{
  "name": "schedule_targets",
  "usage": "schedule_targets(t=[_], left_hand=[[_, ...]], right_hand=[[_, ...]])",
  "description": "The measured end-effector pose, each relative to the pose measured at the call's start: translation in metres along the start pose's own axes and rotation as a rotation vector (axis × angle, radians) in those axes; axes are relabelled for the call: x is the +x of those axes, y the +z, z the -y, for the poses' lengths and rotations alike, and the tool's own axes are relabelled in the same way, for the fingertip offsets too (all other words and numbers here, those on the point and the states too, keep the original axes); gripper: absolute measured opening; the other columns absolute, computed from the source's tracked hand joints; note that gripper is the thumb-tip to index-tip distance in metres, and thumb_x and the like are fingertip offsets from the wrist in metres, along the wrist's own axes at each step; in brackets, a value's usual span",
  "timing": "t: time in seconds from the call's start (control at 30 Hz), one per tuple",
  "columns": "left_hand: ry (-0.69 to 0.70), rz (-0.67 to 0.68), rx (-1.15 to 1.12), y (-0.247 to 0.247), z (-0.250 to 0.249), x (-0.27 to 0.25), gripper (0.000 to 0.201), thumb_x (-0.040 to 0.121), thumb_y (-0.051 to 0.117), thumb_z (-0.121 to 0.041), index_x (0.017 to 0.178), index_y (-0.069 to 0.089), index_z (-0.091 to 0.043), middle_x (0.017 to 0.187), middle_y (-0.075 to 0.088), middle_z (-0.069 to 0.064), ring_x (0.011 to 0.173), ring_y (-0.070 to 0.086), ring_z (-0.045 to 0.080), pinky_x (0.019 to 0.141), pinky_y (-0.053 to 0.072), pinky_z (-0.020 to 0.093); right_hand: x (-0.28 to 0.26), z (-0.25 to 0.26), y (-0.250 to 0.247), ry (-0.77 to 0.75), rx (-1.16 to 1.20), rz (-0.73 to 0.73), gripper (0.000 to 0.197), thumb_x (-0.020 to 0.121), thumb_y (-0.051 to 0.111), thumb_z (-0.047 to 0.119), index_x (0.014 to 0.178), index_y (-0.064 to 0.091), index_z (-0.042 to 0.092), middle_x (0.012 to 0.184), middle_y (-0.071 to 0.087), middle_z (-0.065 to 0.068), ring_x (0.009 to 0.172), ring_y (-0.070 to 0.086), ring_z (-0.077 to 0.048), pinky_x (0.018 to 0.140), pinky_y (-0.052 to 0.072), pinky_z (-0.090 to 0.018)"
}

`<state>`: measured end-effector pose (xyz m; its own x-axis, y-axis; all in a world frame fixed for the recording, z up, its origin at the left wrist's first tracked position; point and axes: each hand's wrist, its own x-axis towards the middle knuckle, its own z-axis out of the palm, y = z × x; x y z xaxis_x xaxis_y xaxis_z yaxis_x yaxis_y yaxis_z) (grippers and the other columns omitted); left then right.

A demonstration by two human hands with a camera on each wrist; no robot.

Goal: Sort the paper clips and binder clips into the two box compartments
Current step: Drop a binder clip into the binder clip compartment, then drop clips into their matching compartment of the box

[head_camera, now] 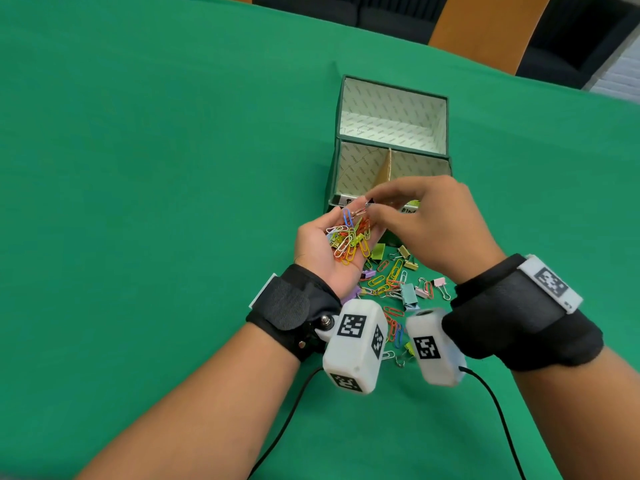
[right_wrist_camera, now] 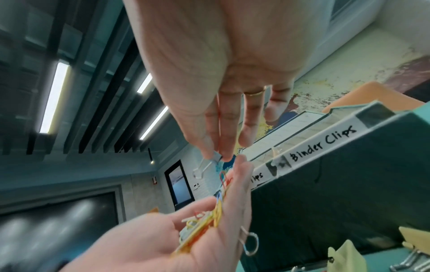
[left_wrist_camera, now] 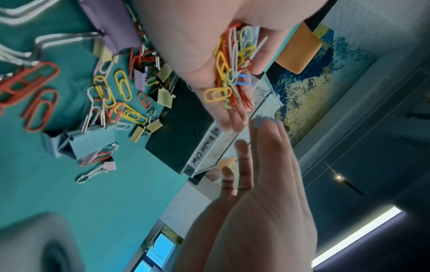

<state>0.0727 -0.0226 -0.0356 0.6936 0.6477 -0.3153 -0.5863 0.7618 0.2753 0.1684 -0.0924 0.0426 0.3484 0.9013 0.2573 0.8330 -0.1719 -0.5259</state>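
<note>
Head view: my left hand [head_camera: 322,252] lies palm-up carrying a heap of paper clips [head_camera: 348,237]; my right hand [head_camera: 426,223] pinches a small clip [head_camera: 370,201] at the left fingertips. Box [head_camera: 447,126] just beyond, floor mostly hidden. Binder clips [head_camera: 409,293] lie loose between my wrists; sorting barely begun, I judge.

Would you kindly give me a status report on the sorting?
Left hand cradles paper clips. Right hand pinches small clip above them. Mixed clips on table; box unobstructed.

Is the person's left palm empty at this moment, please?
No, the upturned left hand cups a heap of coloured paper clips, while the right hand pinches a small binder clip above its fingertips.
</note>
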Motion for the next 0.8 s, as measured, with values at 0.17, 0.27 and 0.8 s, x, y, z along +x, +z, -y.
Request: schedule_targets(t=[0.17, 0.27, 0.8], left_hand=[[-0.021, 0.027, -0.041, 0.0, -0.003, -0.001, 0.035, 0.099, 0.035, -0.018, 0.101, 0.061, 0.006, 0.094, 0.068, 0.024, 0.083, 0.07, 0.033, 0.085, 0.053, 0.046], [-0.028, 0.033, -0.034, 0.001, -0.003, -0.003, 0.036, 0.099, 0.035, -0.018, 0.1, 0.062, 0.005, 0.095, 0.068, 0.023, 0.084, 0.07, 0.032, 0.086, 0.053, 0.045], [-0.036, -0.055, 0.047, -0.002, 0.001, 0.001, 0.028, 0.096, 0.046, -0.023, 0.107, 0.064, -0.006, 0.099, 0.068, 0.012, 0.092, 0.067, 0.023, 0.093, 0.051, 0.031]], right_hand=[[0.015, -0.027, -0.019, 0.067, 0.148, -0.22, 0.01, 0.083, 0.073, 0.027, 0.092, 0.072, 0.029, 0.079, 0.07, 0.014, 0.072, 0.064, 0.002, 0.069, 0.048, -0.007], [0.022, -0.046, -0.025, 0.129, 0.115, -0.326, 0.01, 0.082, 0.074, 0.026, 0.091, 0.069, 0.028, 0.079, 0.068, 0.012, 0.074, 0.064, -0.005, 0.073, 0.052, -0.019], [-0.004, 0.015, 0.02, -0.155, -0.27, 0.141, 0.012, 0.081, 0.066, 0.047, 0.088, 0.073, 0.039, 0.088, 0.057, 0.005, 0.094, 0.047, -0.02, 0.085, 0.039, -0.04]])
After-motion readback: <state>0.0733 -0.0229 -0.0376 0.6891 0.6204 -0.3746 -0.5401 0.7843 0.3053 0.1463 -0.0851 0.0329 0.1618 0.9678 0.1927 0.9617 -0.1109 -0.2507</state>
